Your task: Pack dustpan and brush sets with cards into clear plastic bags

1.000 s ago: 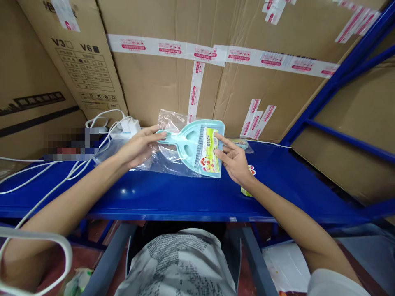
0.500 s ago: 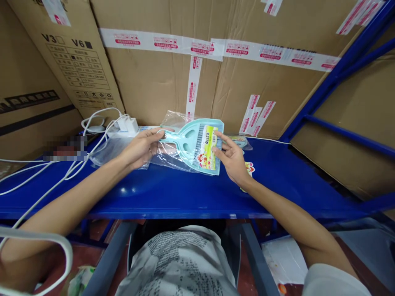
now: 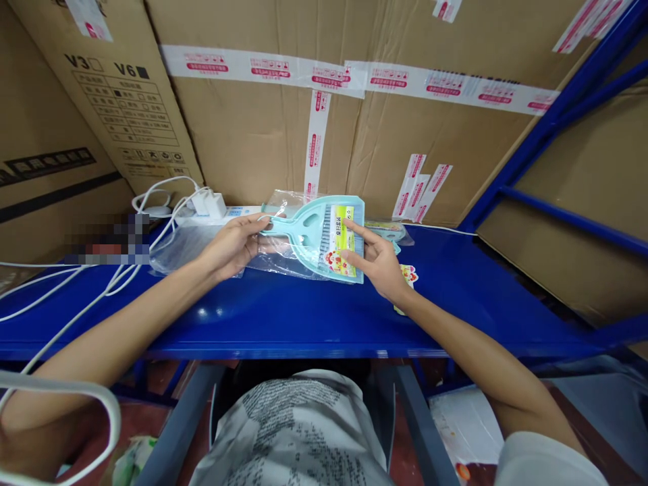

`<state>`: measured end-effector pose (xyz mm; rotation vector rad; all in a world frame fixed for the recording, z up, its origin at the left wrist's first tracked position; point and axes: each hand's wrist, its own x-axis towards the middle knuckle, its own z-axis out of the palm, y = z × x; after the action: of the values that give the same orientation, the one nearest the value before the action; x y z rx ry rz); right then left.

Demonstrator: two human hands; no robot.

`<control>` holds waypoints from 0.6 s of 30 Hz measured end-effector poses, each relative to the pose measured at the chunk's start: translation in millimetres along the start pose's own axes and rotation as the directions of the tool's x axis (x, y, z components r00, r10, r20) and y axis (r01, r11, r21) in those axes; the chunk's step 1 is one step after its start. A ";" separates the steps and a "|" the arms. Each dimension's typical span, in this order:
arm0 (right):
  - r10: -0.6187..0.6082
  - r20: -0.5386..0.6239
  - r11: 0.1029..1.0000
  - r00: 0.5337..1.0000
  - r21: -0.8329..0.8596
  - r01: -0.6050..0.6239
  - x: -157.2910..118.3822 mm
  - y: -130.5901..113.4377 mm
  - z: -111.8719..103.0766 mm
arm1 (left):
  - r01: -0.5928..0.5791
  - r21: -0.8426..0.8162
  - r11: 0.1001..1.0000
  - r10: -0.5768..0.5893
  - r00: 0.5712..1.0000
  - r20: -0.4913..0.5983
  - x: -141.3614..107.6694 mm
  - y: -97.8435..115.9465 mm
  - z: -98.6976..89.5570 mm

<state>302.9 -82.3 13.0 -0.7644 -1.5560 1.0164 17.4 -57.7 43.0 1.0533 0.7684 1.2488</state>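
The dustpan (image 3: 306,244) is held near the back edge of the desk (image 3: 304,317), long axis roughly parallel; handle (image 3: 281,223) pinched by the left hand (image 3: 230,246), label (image 3: 338,241) touched by the right hand (image 3: 381,264), whose grip cannot be determined.

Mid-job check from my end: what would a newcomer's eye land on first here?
Probably the pale blue dustpan, mid-view above the blue table, its handle held by the left hand and its bright label touched by the right hand. Next, perhaps, the large cardboard behind, crossed by white tape with red print, then the white plugs at the table's back, left of the dustpan.
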 end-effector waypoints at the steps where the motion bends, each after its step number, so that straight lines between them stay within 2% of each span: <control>1: 0.001 0.007 1.000 1.000 0.004 -0.001 0.0 -0.1 0.2 | 0.002 -0.004 1.000 -0.002 1.000 -0.004 -0.3 0.3 0.6; 9: 0.020 -0.006 1.000 1.000 0.021 -0.020 -0.1 1.5 3.4 | -0.006 0.025 1.000 0.007 1.000 -0.019 0.6 -0.8 0.4; 18: 0.001 -0.055 0.999 0.998 -0.033 -0.003 1.0 3.8 2.0 | 0.044 -0.068 0.997 -0.044 0.999 -0.007 6.5 -8.3 -4.7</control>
<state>300.5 -80.2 9.9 -0.8104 -1.5282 0.9661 17.4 -50.3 34.1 0.9720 0.7472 1.2339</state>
